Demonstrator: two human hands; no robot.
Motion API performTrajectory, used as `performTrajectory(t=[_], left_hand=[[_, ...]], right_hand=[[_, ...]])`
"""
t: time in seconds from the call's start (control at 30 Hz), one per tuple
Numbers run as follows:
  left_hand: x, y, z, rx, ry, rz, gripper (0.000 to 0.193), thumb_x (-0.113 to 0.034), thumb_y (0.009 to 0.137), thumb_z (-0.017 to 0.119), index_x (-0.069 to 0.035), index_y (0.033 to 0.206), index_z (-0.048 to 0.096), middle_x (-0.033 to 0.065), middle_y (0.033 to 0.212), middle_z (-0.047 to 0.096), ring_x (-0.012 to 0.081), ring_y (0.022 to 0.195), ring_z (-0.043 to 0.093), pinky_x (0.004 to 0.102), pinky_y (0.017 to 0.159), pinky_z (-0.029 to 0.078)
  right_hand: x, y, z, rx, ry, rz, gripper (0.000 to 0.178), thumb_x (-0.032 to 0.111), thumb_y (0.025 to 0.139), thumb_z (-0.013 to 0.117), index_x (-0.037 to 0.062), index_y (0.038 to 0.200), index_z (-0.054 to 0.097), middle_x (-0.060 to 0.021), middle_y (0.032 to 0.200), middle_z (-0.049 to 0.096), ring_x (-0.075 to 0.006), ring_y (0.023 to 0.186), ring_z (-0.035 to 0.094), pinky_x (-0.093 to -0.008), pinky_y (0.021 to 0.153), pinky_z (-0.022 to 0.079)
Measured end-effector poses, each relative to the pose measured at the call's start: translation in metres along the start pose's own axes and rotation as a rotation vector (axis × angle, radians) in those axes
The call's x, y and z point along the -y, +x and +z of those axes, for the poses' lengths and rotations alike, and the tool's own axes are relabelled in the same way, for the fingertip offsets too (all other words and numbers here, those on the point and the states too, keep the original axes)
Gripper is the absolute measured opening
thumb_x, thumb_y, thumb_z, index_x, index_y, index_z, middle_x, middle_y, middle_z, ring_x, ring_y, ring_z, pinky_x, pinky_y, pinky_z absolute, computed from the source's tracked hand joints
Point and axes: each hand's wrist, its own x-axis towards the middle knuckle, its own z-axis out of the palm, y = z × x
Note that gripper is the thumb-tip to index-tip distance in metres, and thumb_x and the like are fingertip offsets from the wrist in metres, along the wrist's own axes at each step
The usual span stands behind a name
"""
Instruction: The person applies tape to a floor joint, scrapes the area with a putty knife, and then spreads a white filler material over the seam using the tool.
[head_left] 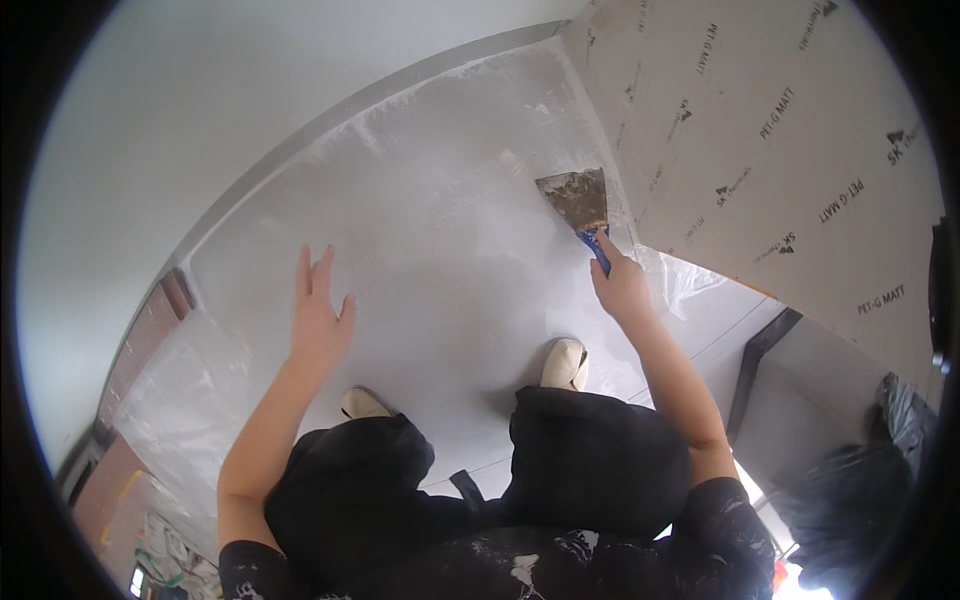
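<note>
My right hand (622,284) is closed around the blue handle of a putty knife (578,198), its index finger stretched along the handle. The knife's wide metal blade is stained with brownish and pale residue and points away from me, above the dusty grey floor (430,230); whether it touches the floor I cannot tell. My left hand (322,318) hangs in the air over the floor, holding nothing, with its fingers spread.
A white wall (180,110) with a grey baseboard (400,78) curves along the left and far side. A large printed panel (770,150) stands at the right. Clear plastic film (690,285) lies by its lower corner. Black plastic bags (850,480) sit at the lower right.
</note>
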Motion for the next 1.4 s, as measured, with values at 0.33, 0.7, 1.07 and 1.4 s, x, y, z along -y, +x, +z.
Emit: performTrajectory(t=[0.33, 0.7, 1.07, 1.4], left_hand=[[-0.012, 0.000, -0.013, 0.000, -0.031, 0.050, 0.066, -0.002, 0.081, 0.060, -0.008, 0.141, 0.033, 0.0218, 0.151, 0.016, 0.0397, 0.132, 0.034, 0.0433, 0.104, 0.036], [-0.018, 0.001, -0.021, -0.024, -0.025, 0.009, 0.070, -0.004, 0.080, 0.060, -0.010, 0.143, 0.031, 0.0226, 0.151, 0.016, 0.0396, 0.135, 0.028, 0.0445, 0.106, 0.033], [-0.004, 0.006, -0.011, -0.122, 0.097, 0.145, 0.071, -0.007, 0.078, 0.064, -0.010, 0.142, 0.033, 0.0224, 0.150, 0.020, 0.0385, 0.130, 0.038, 0.0427, 0.101, 0.040], [0.023, -0.020, -0.025, -0.055, -0.030, -0.088, 0.068, -0.001, 0.081, 0.059, -0.008, 0.142, 0.031, 0.0200, 0.151, 0.018, 0.0380, 0.136, 0.027, 0.0433, 0.107, 0.032]], right_hand=[[0.012, -0.005, 0.016, -0.031, 0.021, 0.009, 0.055, 0.025, 0.087, 0.054, 0.0215, 0.140, 0.041, -0.0236, 0.080, 0.064, -0.0396, 0.075, 0.063, -0.0472, 0.068, 0.050], [0.001, -0.018, 0.010, 0.022, 0.105, -0.021, 0.053, 0.022, 0.085, 0.054, 0.0186, 0.137, 0.045, -0.0244, 0.083, 0.065, -0.0405, 0.078, 0.063, -0.0482, 0.073, 0.049], [0.039, 0.051, -0.015, -0.038, 0.169, -0.073, 0.058, 0.021, 0.082, 0.058, 0.0217, 0.138, 0.044, -0.0247, 0.094, 0.064, -0.0412, 0.089, 0.061, -0.0443, 0.077, 0.049], [-0.015, -0.025, -0.026, -0.232, -0.003, -0.138, 0.047, 0.026, 0.083, 0.062, 0.0161, 0.128, 0.052, -0.0176, 0.096, 0.064, -0.0369, 0.086, 0.063, -0.0446, 0.075, 0.050]])
